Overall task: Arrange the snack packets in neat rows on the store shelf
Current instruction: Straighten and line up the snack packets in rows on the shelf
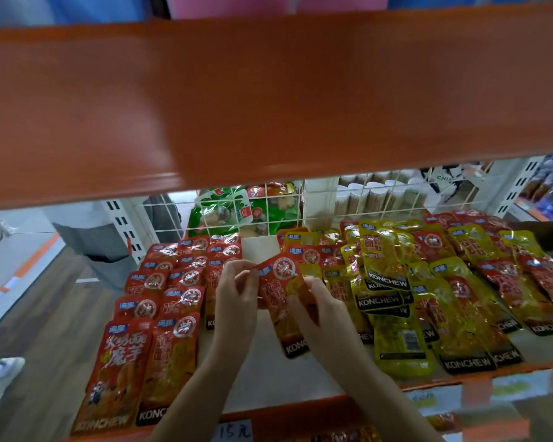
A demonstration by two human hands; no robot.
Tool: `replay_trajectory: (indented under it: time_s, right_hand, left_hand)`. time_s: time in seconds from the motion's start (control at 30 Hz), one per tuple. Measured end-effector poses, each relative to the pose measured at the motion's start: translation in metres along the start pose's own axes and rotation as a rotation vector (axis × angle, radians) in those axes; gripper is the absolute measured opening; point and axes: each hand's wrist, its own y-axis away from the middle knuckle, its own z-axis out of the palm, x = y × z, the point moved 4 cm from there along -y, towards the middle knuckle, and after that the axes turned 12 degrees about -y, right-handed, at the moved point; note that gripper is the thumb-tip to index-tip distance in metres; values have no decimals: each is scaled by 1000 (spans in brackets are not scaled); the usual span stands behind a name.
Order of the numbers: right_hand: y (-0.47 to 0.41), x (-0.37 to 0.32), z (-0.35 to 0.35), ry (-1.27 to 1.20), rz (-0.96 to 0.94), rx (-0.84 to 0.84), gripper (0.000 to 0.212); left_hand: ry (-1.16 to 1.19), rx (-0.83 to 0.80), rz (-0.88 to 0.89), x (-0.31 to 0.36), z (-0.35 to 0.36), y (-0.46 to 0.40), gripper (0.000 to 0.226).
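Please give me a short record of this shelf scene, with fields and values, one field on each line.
held item: red packet, gripped by both hands above the shelf
left hand: pinches the packet's top left corner
right hand: holds its right side
left side: red packets in rows, overlapping
right side: mixed pile of yellow and red packets, unsorted
behind: wire grid with green bags beyond it

upper shelf board [268,100]: orange, blurred, spanning the top.
wire grid [237,212]: white, below the board, at the back.
slotted upright [122,228]: white, below the board's left end.
floor [35,307]: wood-toned, lower left of the board.
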Motion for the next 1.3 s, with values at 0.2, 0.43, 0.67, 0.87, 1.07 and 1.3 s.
replay_trajectory:
  time_s: [0.2, 0.43, 0.67, 0.87, 1.07, 1.3]
  right_hand:
    - [-4, -6, -5, -65, 19, 19, 7]
    - [-9, -11, 4, -131, 92, -77, 10]
    - [-30, -25, 50, -84, 184, -189, 20]
    - [-37, -14, 83, -30, 110, -101, 37]
    - [-31, -8, 90, 117, -4, -31, 62]
    - [-34, -9, 86, 297, -66, -47, 62]
  left_hand:
    - [-121, -18, 46, 5, -3, 0, 15]
    - [-660, -15, 301, 11, -40, -4, 16]
    - [-955, 113, 254, -12, -74, -25, 22]
    - [-1028, 108, 205, -26, -78, -29, 22]
    - [-1028, 112, 222, -32, -76, -26, 20]
    - [-1045, 99, 241, -38, -76, -27, 23]
